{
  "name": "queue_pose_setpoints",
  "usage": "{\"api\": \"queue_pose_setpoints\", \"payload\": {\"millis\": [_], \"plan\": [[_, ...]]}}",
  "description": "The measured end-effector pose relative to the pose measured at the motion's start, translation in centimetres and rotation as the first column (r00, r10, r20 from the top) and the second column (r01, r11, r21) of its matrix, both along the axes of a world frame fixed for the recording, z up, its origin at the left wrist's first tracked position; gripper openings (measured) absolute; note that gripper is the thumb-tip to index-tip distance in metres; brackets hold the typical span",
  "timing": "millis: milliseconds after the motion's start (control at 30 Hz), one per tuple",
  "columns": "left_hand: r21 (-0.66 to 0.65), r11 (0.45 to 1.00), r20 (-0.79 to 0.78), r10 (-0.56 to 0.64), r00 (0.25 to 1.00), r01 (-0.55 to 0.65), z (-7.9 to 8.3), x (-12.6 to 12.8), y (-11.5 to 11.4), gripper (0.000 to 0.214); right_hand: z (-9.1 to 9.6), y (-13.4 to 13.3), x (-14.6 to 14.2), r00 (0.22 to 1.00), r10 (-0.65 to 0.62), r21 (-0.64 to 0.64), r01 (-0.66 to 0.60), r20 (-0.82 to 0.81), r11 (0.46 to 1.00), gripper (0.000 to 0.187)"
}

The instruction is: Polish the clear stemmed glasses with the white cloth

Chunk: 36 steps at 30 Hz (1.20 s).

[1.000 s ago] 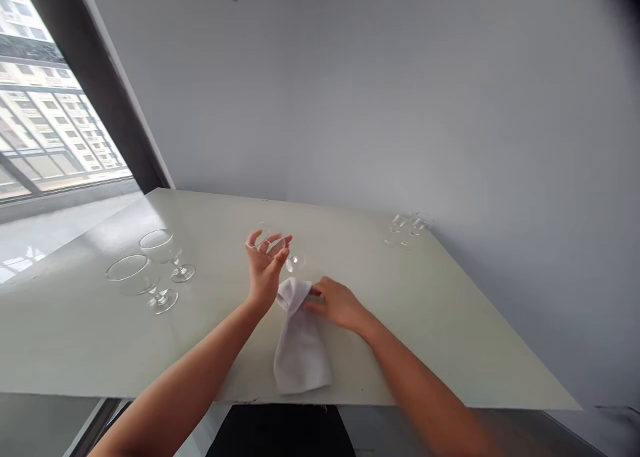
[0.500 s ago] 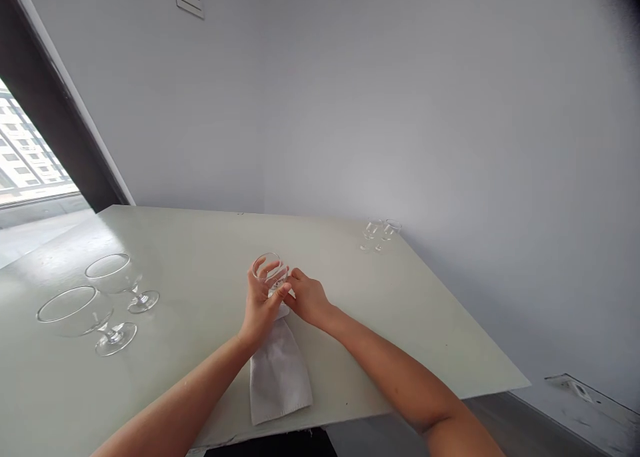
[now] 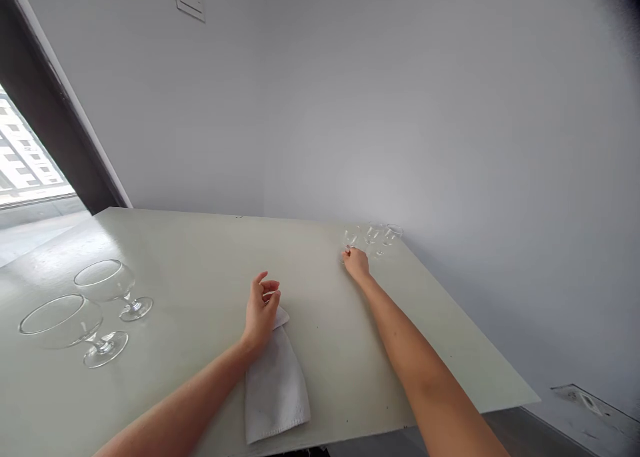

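My right hand [image 3: 357, 262] reaches to the far right part of the table, fingers closed at the stem of a small clear stemmed glass [image 3: 351, 234]. The glass stands upright, its lower part mostly hidden by my fingers. Just right of it stand two more stemmed glasses, a nearer one [image 3: 373, 232] and one by the edge [image 3: 393, 234]. Near the middle, my left hand [image 3: 261, 314] has its fingers loosely curled and apart, with nothing in them. A folded white cloth [image 3: 277, 390] lies on the table beside and partly behind that wrist.
Two large stemmed glasses, a front one [image 3: 63, 320] and a back one [image 3: 107, 282], stand upright on the left of the pale table [image 3: 200, 244]. Walls rise behind the table, and its right edge slants toward me. A window is at far left.
My right hand has carried the glass from the middle to the far right, beside the other two. My left hand has let go of it and stays by the cloth.
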State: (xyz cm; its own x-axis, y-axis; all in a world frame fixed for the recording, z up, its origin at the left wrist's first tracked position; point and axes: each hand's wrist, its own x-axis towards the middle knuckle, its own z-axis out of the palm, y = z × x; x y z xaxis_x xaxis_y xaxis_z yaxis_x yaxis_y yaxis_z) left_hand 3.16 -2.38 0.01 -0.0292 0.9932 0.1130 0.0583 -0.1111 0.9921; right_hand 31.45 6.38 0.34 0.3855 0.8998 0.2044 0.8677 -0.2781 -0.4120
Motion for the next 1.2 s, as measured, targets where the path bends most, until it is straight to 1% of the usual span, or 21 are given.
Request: {"api": "queue_pose_setpoints", "payload": {"millis": [133,333,400,467,567,633,700,767,800,833,867,900,933,967,1000,1067,1100,1133,1167,1200], "plan": [[-0.003,1.0,-0.001,0.025,1.0,-0.025,-0.1,0.0,0.2,0.04,-0.8,1.5,1.7,0.998,-0.056,0.013,0.056,-0.007,0.998,0.019],[0.027,0.998,-0.007,0.055,0.998,-0.055,-0.3,0.1,0.3,0.024,-1.4,3.0,2.8,0.995,-0.098,0.047,0.1,-0.036,0.994,0.018],[0.019,0.998,-0.01,0.059,0.998,-0.059,-0.2,0.2,0.2,0.025,-1.4,3.0,2.9,0.994,-0.097,0.054,0.1,-0.055,0.994,0.017],[0.009,0.998,-0.013,0.059,0.998,-0.059,0.0,0.2,0.2,0.03,-1.3,2.5,2.9,0.992,-0.097,0.062,0.102,-0.079,0.993,0.017],[0.002,0.998,-0.007,0.058,0.998,-0.058,0.0,0.3,0.1,0.035,-0.6,0.8,2.6,0.986,-0.113,0.091,0.125,-0.118,0.988,0.027],[0.005,0.999,0.008,0.052,0.999,-0.052,-0.2,0.3,0.2,0.035,0.0,-0.9,1.5,0.986,-0.098,0.121,0.115,-0.137,0.986,0.029],[0.008,0.998,0.03,0.058,0.998,-0.058,-0.5,0.4,0.3,0.034,0.8,-3.2,-0.9,0.988,-0.026,0.146,0.049,-0.151,0.988,0.024],[0.062,0.993,0.045,0.093,0.995,-0.096,-0.5,0.4,0.3,0.033,1.5,-6.0,-4.8,0.976,0.139,0.154,-0.114,-0.167,0.982,0.018],[0.13,0.984,0.043,0.116,0.992,-0.121,-0.2,0.3,0.2,0.033,1.8,-7.6,-7.1,0.948,0.262,0.149,-0.237,-0.179,0.96,0.018],[0.226,0.964,0.037,0.138,0.99,-0.142,0.3,0.2,0.0,0.032,2.0,-9.3,-9.5,0.859,0.473,0.147,-0.451,-0.197,0.88,0.018],[0.337,0.928,0.032,0.155,0.987,-0.157,1.0,0.0,-0.3,0.03,2.1,-10.9,-11.9,0.733,0.646,0.147,-0.63,-0.212,0.763,0.018],[0.443,0.881,0.034,0.169,0.985,-0.167,1.9,-0.2,-0.7,0.028,2.2,-12.5,-14.1,0.61,0.76,0.137,-0.752,-0.223,0.644,0.018],[0.528,0.831,0.049,0.179,0.983,-0.178,3.0,-0.5,-1.2,0.026,2.1,-13.8,-15.9,0.535,0.816,0.118,-0.816,-0.218,0.566,0.018],[0.585,0.787,0.078,0.187,0.979,-0.197,4.2,-0.9,-1.8,0.024,1.9,-14.8,-17.4,0.503,0.844,0.085,-0.848,-0.186,0.523,0.017],[0.618,0.753,0.12,0.196,0.973,-0.228,5.4,-1.5,-2.4,0.022,1.7,-15.4,-18.5,0.501,0.853,0.051,-0.857,-0.146,0.512,0.018],[0.641,0.696,0.226,0.232,0.946,-0.324,7.3,-3.1,-3.6,0.02,1.1,-15.4,-19.6,0.539,0.84,0.007,-0.842,-0.062,0.54,0.02],[0.641,0.663,0.279,0.268,0.922,-0.387,7.8,-4.3,-4.1,0.019,0.9,-15.0,-19.7,0.556,0.83,-0.002,-0.831,-0.034,0.556,0.022],[0.636,0.622,0.329,0.317,0.889,-0.457,8.0,-5.7,-4.6,0.017,0.7,-14.4,-19.6,0.57,0.822,-0.01,-0.822,-0.014,0.569,0.024],[0.621,0.572,0.375,0.384,0.844,-0.536,7.8,-7.3,-5.0,0.017,0.6,-13.7,-19.3,0.581,0.814,-0.025,-0.814,0.003,0.581,0.026],[0.596,0.517,0.41,0.461,0.787,-0.614,7.3,-9.1,-5.4,0.018,0.6,-13.1,-18.9,0.593,0.805,-0.048,-0.803,0.023,0.594,0.029]]}}
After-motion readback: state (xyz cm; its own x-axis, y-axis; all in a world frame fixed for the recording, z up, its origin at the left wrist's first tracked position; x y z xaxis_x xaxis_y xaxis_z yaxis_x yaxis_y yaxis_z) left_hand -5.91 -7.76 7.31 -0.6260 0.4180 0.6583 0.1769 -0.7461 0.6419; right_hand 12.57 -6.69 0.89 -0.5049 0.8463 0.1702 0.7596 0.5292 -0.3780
